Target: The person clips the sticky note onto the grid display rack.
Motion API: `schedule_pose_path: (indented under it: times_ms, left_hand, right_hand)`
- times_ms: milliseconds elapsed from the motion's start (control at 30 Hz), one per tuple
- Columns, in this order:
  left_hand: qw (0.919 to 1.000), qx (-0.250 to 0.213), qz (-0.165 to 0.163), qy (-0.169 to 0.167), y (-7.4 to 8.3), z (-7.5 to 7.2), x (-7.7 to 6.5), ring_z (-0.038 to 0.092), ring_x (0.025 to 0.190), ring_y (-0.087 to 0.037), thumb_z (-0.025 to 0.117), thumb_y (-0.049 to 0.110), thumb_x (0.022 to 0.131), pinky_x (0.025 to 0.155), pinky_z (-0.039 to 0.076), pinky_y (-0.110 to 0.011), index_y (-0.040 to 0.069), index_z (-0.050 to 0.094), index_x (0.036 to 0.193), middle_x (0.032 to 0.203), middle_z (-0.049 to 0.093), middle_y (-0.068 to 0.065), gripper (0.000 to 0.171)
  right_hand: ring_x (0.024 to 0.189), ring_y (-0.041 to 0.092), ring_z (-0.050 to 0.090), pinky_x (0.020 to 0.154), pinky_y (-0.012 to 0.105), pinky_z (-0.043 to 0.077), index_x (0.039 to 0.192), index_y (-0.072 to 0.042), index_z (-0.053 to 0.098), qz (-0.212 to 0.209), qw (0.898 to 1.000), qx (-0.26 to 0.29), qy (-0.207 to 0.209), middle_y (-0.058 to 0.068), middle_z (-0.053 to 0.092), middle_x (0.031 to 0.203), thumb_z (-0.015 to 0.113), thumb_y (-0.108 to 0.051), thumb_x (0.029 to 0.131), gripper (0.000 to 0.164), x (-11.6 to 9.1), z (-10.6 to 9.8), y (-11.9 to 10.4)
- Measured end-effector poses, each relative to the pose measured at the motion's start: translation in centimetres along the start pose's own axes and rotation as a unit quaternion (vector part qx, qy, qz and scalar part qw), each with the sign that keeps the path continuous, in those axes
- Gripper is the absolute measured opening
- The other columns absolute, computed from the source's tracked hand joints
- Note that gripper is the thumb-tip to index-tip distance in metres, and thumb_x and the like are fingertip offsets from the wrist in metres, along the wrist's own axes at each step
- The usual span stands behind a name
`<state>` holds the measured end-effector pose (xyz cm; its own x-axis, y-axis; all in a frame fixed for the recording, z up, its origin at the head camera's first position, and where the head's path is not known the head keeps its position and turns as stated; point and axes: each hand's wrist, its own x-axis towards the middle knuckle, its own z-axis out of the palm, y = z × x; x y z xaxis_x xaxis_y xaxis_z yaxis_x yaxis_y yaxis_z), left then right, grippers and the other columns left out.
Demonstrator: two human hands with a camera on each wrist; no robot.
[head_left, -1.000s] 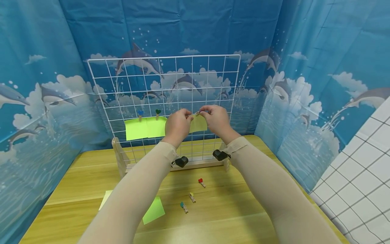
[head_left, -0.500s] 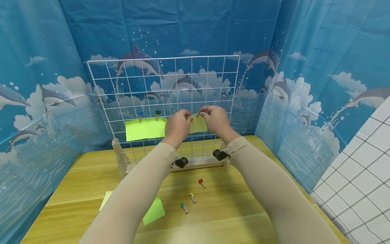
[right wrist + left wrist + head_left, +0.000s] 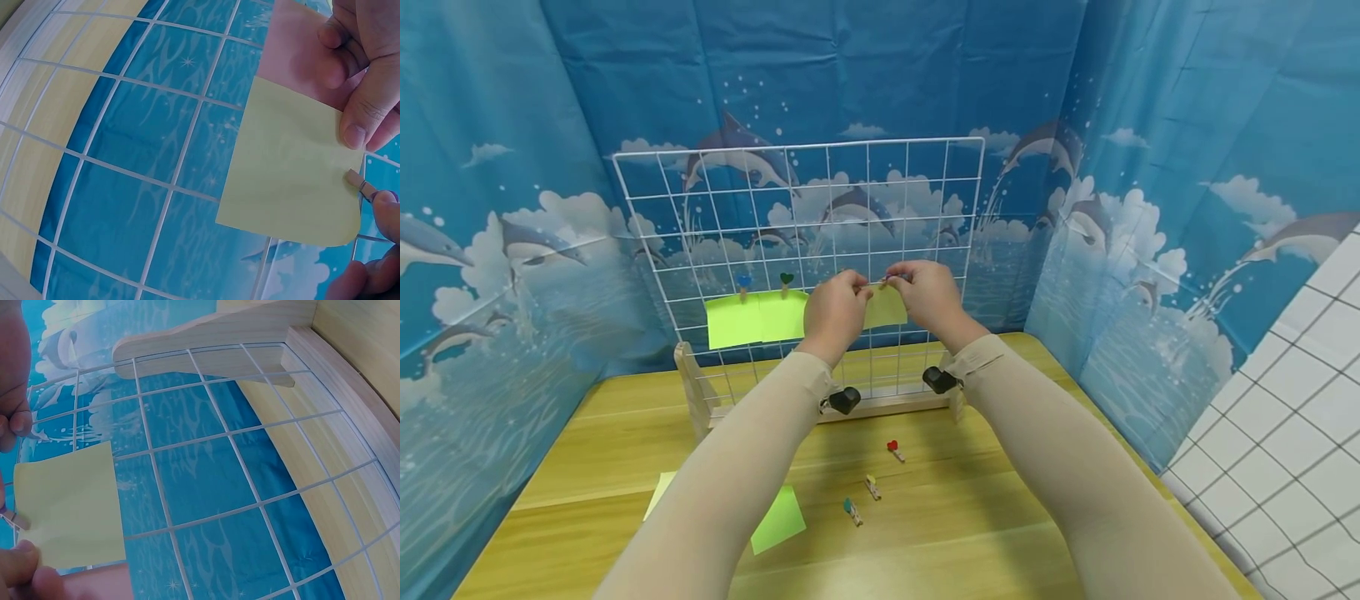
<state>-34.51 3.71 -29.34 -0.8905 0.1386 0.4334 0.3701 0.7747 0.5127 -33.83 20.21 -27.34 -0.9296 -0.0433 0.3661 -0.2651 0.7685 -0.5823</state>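
Note:
My left hand (image 3: 835, 312) pinches a pale yellow sticky note (image 3: 886, 308) near its top corner, holding it against the white wire grid (image 3: 868, 179). At the note's top edge, my right hand (image 3: 936, 296) pinches a small wooden clothespin (image 3: 356, 180) between thumb and finger. The clothespin's tip overlaps the note in the right wrist view. A pink note (image 3: 294, 59) hangs beside the yellow one, mostly hidden behind my left hand from the head view. Farther left on the grid hang two bright yellow-green notes (image 3: 733, 321), under a blue heart clothespin (image 3: 744, 283) and a green heart clothespin (image 3: 786, 281).
On the wooden table (image 3: 970, 517) lie red (image 3: 895, 450), yellow (image 3: 872, 487) and teal-topped clothespins (image 3: 852, 512). A green note (image 3: 778, 521) and a pale note (image 3: 660, 492) lie partly under my left forearm. The grid stands in a wooden base (image 3: 696, 387), before a dolphin-print curtain (image 3: 895, 67).
The view shifts slightly. Both hands stay at the yellow note, with the right hand's fingers and the clothespin moving only a little at its top edge.

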Motion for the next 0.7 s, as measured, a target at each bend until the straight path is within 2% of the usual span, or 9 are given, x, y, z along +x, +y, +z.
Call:
schedule_pose_path:
  times_ms: [67, 167, 267, 367, 700]
  left_hand:
    - [1.0, 0.0, 0.002, 0.001, -0.04, 0.04, -0.01, 0.072, 0.085, -0.018, 0.059, 0.033, 0.11, 0.073, 0.06, -0.036, 0.015, 0.072, 0.129, 0.116, 0.078, -0.003, 0.029]
    - [1.0, -0.003, 0.004, 0.004, -0.1, 0.13, -0.01, 0.072, 0.082, -0.017, 0.059, 0.033, 0.11, 0.07, 0.059, -0.035, 0.015, 0.072, 0.128, 0.114, 0.078, -0.003, 0.028]
    - [1.0, -0.003, 0.007, 0.006, -0.15, 0.22, -0.01, 0.071, 0.081, -0.017, 0.059, 0.032, 0.11, 0.069, 0.058, -0.035, 0.016, 0.072, 0.128, 0.114, 0.078, -0.002, 0.028]
    - [1.0, -0.001, 0.007, 0.006, -0.14, 0.22, 0.0, 0.072, 0.082, -0.017, 0.06, 0.032, 0.109, 0.07, 0.059, -0.035, 0.016, 0.072, 0.128, 0.115, 0.078, -0.003, 0.028]
    - [1.0, 0.005, 0.004, 0.006, -0.05, 0.18, -0.1, 0.071, 0.08, -0.017, 0.06, 0.033, 0.109, 0.069, 0.058, -0.034, 0.016, 0.072, 0.128, 0.113, 0.078, -0.002, 0.028]
  right_hand:
    - [0.041, 0.014, 0.031, 0.043, 0.028, 0.031, 0.135, -0.019, 0.073, 0.001, 1.0, -0.005, 0.001, 0.006, 0.057, 0.06, 0.055, -0.032, 0.111, 0.033, -0.01, -0.01, 0.0]
    - [0.041, 0.014, 0.031, 0.043, 0.027, 0.031, 0.137, -0.019, 0.073, 0.0, 1.0, -0.009, 0.002, 0.011, 0.074, 0.094, 0.056, -0.032, 0.111, 0.033, -0.08, -0.05, 0.0]
    - [0.042, 0.014, 0.033, 0.044, 0.027, 0.033, 0.138, -0.019, 0.072, -0.003, 1.0, -0.011, 0.003, 0.009, 0.073, 0.127, 0.056, -0.032, 0.111, 0.034, -0.15, -0.01, 0.07]
    - [0.042, 0.014, 0.035, 0.045, 0.027, 0.034, 0.139, -0.019, 0.071, -0.008, 1.0, -0.014, 0.003, 0.009, 0.071, 0.135, 0.056, -0.032, 0.111, 0.034, -0.19, 0.07, 0.21]
    - [0.043, 0.014, 0.034, 0.045, 0.027, 0.034, 0.14, -0.018, 0.07, -0.037, 0.999, -0.026, 0.004, 0.01, 0.072, 0.134, 0.055, -0.031, 0.111, 0.035, -0.26, 0.1, 0.44]
